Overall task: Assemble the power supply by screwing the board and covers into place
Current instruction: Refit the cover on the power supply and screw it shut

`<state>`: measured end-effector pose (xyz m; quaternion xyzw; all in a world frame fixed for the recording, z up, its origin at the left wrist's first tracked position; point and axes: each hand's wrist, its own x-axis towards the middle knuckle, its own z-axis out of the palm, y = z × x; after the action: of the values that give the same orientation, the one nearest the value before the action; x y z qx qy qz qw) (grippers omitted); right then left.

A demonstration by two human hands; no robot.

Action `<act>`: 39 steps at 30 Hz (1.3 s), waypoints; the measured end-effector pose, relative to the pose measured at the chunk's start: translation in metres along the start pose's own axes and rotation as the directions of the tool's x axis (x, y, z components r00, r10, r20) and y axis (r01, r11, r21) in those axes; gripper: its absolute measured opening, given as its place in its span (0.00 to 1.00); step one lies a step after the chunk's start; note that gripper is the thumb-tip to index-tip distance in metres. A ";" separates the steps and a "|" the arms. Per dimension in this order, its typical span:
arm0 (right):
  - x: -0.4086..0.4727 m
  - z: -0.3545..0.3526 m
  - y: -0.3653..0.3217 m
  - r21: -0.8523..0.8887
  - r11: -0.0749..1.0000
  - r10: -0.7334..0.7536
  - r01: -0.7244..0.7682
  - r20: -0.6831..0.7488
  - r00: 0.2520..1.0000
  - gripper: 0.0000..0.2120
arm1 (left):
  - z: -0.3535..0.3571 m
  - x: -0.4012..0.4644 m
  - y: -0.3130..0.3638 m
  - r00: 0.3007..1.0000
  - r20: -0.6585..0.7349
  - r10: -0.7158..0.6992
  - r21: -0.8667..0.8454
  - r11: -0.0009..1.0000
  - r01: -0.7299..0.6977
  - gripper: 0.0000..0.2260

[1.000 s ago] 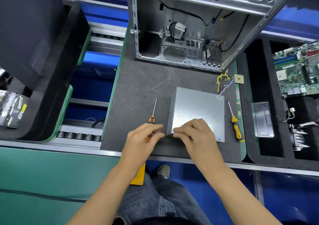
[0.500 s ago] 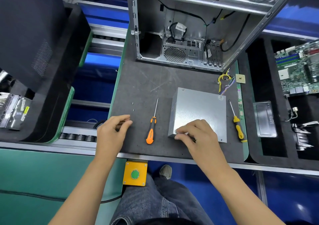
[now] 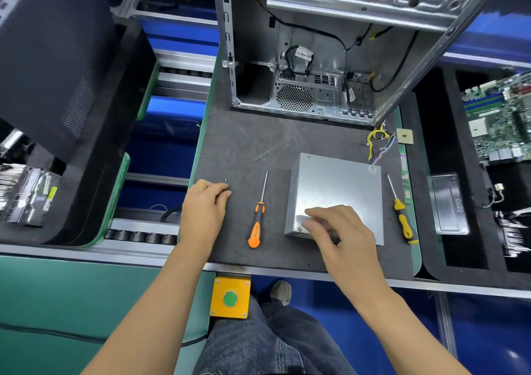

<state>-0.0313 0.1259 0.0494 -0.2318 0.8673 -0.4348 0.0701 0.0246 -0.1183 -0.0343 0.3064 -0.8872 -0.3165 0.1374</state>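
The power supply, a closed grey metal box, lies flat on the dark table just in front of the open computer case, its coloured wire bundle trailing from its far right corner. The right hand rests on the near left corner of the power supply, fingers bent over the lid; whether they pinch a screw there is too small to tell. The orange-handled screwdriver lies just left of the power supply, long axis running away from the person, tip pointing to the case. Further left of the power supply, the left hand sits with fingertips curled down onto the table at a small loose screw; a grip cannot be confirmed. The left hand is nearer that screwdriver, which lies between the two hands. A yellow-handled screwdriver lies just right of the power supply, lying much the same way. Beyond it, right of the power supply, black foam trays hold a motherboard and a metal bracket.
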 end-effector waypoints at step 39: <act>0.028 -0.039 -0.003 0.365 0.930 0.075 -0.040 -0.081 0.994 0.10 | 0.000 -0.016 0.166 0.856 0.502 -0.121 -0.705 0.516 0.486 0.07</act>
<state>-0.0677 0.1400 0.0780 -0.1688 0.7810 -0.5955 0.0836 -0.0386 -0.0065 0.0725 0.2925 -0.5795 -0.7604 0.0231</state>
